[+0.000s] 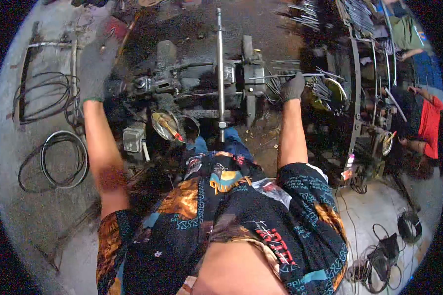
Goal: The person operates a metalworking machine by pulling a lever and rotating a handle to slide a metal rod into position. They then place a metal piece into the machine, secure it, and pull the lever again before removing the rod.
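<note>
My right hand (pixel 293 87), in a dark grey glove, is closed around a thin metal rod (pixel 270 76) that lies roughly crosswise. Just right of it sits a bundle of similar rods (pixel 322 92). My left hand (pixel 94 73), in a grey glove with a green cuff, is stretched out at the left; motion blur hides its fingers. Between my hands stands a dark, greasy machine (pixel 192 81). A long shiny steel bar (pixel 220 73) with a nut near its lower end runs across the machine.
Near my body is a round container (pixel 163 124) with a red-tipped brush across it. Coiled cables (pixel 64 160) lie on the left floor. A metal rack (pixel 355 73) stands at the right; beyond it is a person in red (pixel 430 128). Black coils (pixel 379 260) lie lower right.
</note>
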A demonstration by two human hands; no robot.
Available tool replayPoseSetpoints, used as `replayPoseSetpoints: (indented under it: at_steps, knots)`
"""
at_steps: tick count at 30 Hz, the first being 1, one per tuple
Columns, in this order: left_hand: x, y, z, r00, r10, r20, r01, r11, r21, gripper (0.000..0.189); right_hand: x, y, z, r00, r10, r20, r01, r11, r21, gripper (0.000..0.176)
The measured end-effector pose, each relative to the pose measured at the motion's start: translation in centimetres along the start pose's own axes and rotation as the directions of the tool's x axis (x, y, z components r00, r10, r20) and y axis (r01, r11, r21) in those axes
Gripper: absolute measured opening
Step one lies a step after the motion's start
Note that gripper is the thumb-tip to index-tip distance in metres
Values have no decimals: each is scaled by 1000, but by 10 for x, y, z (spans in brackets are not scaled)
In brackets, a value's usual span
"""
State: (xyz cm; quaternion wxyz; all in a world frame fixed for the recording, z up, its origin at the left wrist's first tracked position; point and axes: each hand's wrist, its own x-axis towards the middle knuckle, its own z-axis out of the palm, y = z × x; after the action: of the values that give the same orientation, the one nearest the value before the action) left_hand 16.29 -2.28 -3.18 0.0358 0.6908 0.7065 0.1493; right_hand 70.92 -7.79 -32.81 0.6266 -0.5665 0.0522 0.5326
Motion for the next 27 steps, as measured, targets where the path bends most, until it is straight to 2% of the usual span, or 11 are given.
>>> replayPoseSetpoints:
  at_steps: [2,4,6,8,9,11,14,16,17,19,27]
  knots:
    - [6,-1,0,999,-13,47,13,1000,9,50,20,-22,-38,915,-333,228,385,890,-246,31]
    - [0,9,-9,1000,-27,7,26,999,34,51,-27,-41,-37,961,-196,195,223,966,-128,33]
    - [2,-17,-4,1000,-14,-3,14,998,-56,48,-2,-19,-94,902,-376,212,423,669,-611,31]
    - [2,-31,-2,993,-82,81,98,971,-216,41,10,6,-145,891,-408,202,350,333,-876,29]
    - [-2,-24,-10,972,-188,144,223,930,-291,38,14,21,-168,891,-392,231,378,354,-855,30]
    - [-2,-8,-27,982,-91,168,118,980,-161,35,10,38,-195,895,-381,234,385,391,-836,31]
    - [1,-22,-38,960,-38,276,99,973,-209,33,6,56,-216,996,-89,32,77,563,-823,32]
    - [-3,-35,-40,996,81,37,-72,976,-203,31,25,93,-240,959,-254,124,220,397,-891,34]
    - [1,-38,-44,995,91,46,-81,978,-191,31,13,85,-230,975,-197,104,173,372,-912,36]
    - [6,-39,-54,967,-181,181,237,900,-365,30,8,94,-220,968,-226,111,191,371,-909,39]
    - [10,1,-71,945,-228,233,283,930,-236,32,24,119,-182,979,-164,122,149,161,-976,43]
